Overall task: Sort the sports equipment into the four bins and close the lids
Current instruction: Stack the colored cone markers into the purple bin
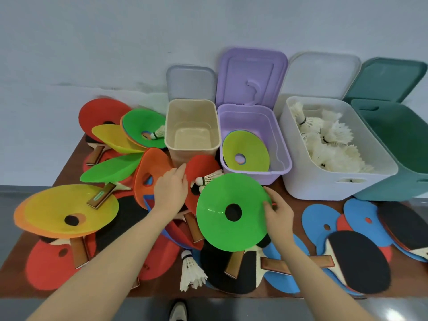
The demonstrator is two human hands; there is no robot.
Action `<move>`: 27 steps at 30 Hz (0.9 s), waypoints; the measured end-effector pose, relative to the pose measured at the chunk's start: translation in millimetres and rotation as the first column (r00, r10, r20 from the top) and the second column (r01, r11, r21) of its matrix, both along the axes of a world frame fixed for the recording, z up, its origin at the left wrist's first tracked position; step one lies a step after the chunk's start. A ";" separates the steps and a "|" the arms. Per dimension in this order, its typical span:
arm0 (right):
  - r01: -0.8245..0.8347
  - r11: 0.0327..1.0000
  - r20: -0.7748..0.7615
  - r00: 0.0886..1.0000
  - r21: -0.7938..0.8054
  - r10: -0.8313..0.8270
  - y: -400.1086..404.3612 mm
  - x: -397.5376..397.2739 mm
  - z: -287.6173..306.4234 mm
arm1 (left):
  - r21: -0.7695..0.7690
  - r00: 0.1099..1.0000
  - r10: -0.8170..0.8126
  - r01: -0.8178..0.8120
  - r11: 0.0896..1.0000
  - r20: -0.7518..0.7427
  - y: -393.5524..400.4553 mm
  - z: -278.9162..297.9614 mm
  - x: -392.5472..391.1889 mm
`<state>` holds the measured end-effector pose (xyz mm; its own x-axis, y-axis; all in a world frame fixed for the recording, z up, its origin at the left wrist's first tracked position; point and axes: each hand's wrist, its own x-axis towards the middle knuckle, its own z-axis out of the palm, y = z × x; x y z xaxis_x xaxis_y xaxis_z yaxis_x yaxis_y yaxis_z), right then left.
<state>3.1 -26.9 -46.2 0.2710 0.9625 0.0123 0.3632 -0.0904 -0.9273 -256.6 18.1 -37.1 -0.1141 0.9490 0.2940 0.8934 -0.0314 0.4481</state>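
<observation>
1. Right hand (279, 215) fingers pinch the green disc cone (231, 212) rim at 3 o'clock, before the purple bin (281, 169).
2. Left hand (171, 191) fingers extended, holding nothing.
3. Cone likely light, flexible: grip the rim.

Head-worn wide-angle camera is looking forward and steeply down, close above the table (69, 158), facing the wall (92, 42).

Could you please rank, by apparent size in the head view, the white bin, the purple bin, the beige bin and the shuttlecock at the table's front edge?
1. White bin
2. Purple bin and beige bin: look alike, so unranked.
3. Shuttlecock, smallest although nearest the camera.
</observation>
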 end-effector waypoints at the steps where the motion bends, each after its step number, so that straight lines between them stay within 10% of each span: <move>1: 0.006 1.000 -0.006 1.000 0.008 -0.006 -0.8 -1.4 0.7 | 0.083 0.999 -0.027 0.029 0.996 -0.016 -0.6 5.4 -3.5; 7: 0.034 0.998 -0.046 0.998 0.048 -0.031 -1.7 -8.5 7.9 | 0.299 0.978 -0.074 0.131 0.945 -0.195 -8.1 28.5 -19.1; 27: -0.189 0.976 0.064 0.981 0.105 0.183 38.1 -130.4 25.2 | 0.152 0.973 0.007 -0.043 0.987 0.230 -37.3 38.8 -91.2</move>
<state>-127.3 11.1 -21.0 0.0831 0.9880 0.1303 0.4134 0.0848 -0.9066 -347.8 -19.1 1.7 -0.2181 0.8900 0.4004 0.7698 -0.0953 0.6311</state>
